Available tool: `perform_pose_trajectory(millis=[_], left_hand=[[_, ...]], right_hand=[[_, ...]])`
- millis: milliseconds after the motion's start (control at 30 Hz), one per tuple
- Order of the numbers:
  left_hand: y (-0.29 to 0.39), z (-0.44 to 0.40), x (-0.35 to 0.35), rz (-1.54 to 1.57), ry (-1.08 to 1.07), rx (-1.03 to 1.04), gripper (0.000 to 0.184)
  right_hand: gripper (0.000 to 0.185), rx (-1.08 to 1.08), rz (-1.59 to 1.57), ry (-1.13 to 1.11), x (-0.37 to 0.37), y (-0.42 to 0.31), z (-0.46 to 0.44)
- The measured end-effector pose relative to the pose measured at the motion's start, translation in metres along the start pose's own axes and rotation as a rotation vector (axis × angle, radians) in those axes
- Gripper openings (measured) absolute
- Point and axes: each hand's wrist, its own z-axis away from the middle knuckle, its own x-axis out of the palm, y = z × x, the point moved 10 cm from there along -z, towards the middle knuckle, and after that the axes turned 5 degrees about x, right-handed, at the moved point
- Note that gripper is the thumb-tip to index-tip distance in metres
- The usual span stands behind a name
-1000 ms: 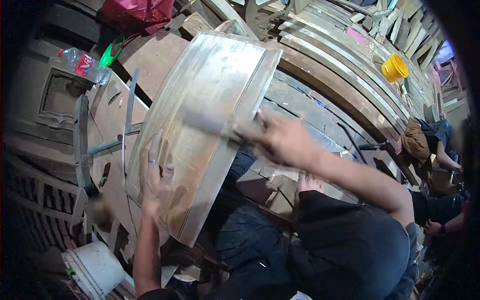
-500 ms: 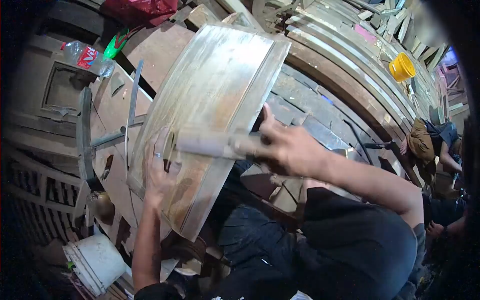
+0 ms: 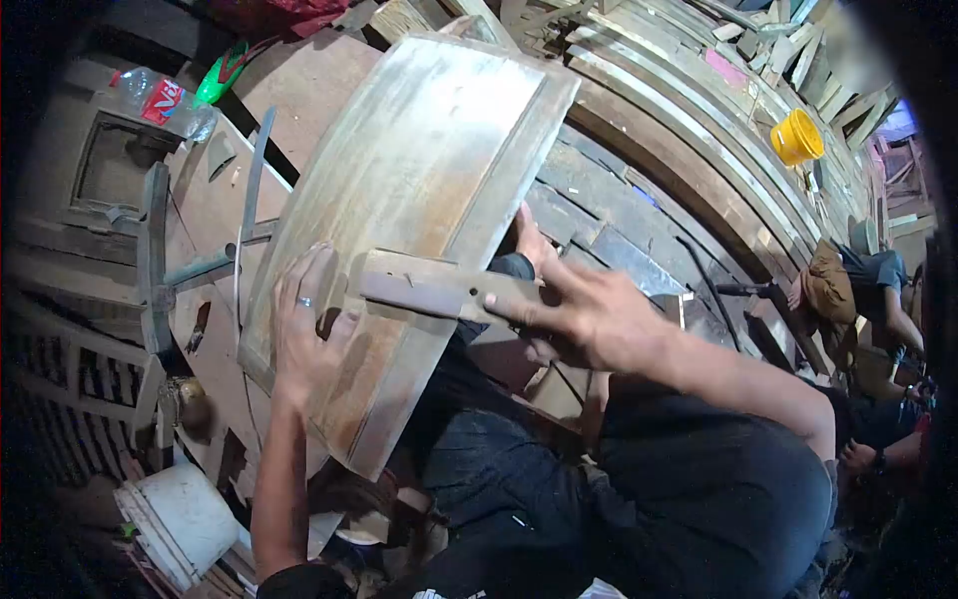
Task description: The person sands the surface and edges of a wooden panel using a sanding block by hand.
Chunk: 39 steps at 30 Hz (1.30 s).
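Note:
A curved wooden panel (image 3: 419, 170) with a grooved border lies tilted in front of me, its upper part pale and shiny, its lower part browner. My left hand (image 3: 304, 329), with a ring on one finger, rests on the panel near its left edge, fingers laid over the face and thumb apart. In my right hand (image 3: 609, 319) is the handle of a paddle-shaped wooden block (image 3: 414, 285), index finger stretched along it. The block lies across the panel's lower part, close to my left thumb; a greyish strip runs along its near side. Its underside is hidden.
Long curved boards (image 3: 689, 150) stretch along the right, with a yellow bucket (image 3: 796, 137) beyond. A plastic bottle (image 3: 165, 100) lies at upper left. A white bucket (image 3: 185, 524) stands lower left. Another person (image 3: 878, 290) is at far right. A bare foot (image 3: 532, 240) shows beside the panel.
The block and my right hand, blurred by motion before, now appear sharper at nearly the same spot. My left hand stays on the panel. The view has shifted slightly.

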Motion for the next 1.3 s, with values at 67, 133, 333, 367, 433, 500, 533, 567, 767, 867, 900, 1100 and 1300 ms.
perform_pose_trajectory(millis=[67,133,333,367,433,500,533,567,767,867,900,1100,1300], left_hand=[[0.005,-0.004,-0.005,-0.007,0.015,0.009,0.072],[0.012,-0.005,-0.002,-0.064,-0.013,0.04,0.071],[0.06,0.021,0.013,-0.176,-0.158,-0.017,0.087],[0.056,0.03,0.007,-0.185,-0.134,-0.066,0.087],[0.047,0.045,0.011,-0.184,-0.288,-0.077,0.09],[-0.007,0.055,-0.009,-0.2,-0.197,-0.276,0.091],[-0.032,0.056,-0.025,-0.226,-0.099,-0.343,0.093],[-0.047,0.057,-0.039,-0.25,-0.002,-0.397,0.096],[-0.072,0.054,-0.043,-0.284,-0.057,-0.667,0.108],[-0.058,0.058,-0.037,-0.238,-0.068,-0.66,0.113],[-0.048,0.063,-0.037,-0.221,-0.042,-0.667,0.113],[-0.005,0.108,-0.004,0.238,0.066,-0.765,0.091],[0.061,0.126,0.045,0.628,0.174,-0.913,0.059]], right_hand=[[0.067,0.054,0.073,0.042,0.003,0.04,-0.001],[0.055,0.411,0.144,0.099,-0.029,0.118,-0.013],[0.053,0.644,-0.252,0.549,-0.114,0.245,0.049],[0.052,0.856,-0.61,0.474,-0.094,0.248,0.07],[0.048,0.987,-0.894,0.491,-0.059,0.261,0.115],[0.046,0.997,-1.137,0.6,-0.02,0.243,0.135],[0.045,0.939,-1.254,0.516,0.002,0.221,0.132],[0.044,0.882,-1.365,0.444,0.018,0.195,0.126],[0.052,0.699,-1.509,-0.212,0.113,0.043,0.055],[0.076,0.628,-1.248,-0.183,0.102,0.014,0.031],[0.082,0.537,-1.206,-0.111,0.087,0.004,0.02],[0.085,0.724,-1.435,-0.016,0.065,0.027,0.022],[0.074,0.69,-1.041,0.101,0.013,0.059,0.019]])
